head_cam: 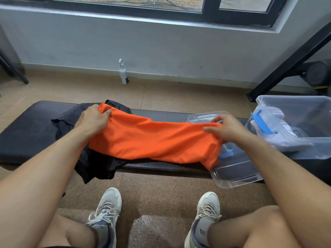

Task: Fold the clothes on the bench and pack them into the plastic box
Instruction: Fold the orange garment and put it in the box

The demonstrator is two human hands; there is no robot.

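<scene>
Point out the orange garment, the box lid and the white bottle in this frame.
orange garment (154, 138): head view, middle of the cloth stretched between both hands.
box lid (238, 170): head view, clear panel near its front edge, beside the box.
white bottle (123, 75): head view, body, on the floor by the wall.

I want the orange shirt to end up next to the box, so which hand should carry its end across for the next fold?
Probably the left hand. It grips the orange shirt at the end far from the plastic box, over the black clothes. The right hand already holds the end beside the box and can anchor it.
</scene>
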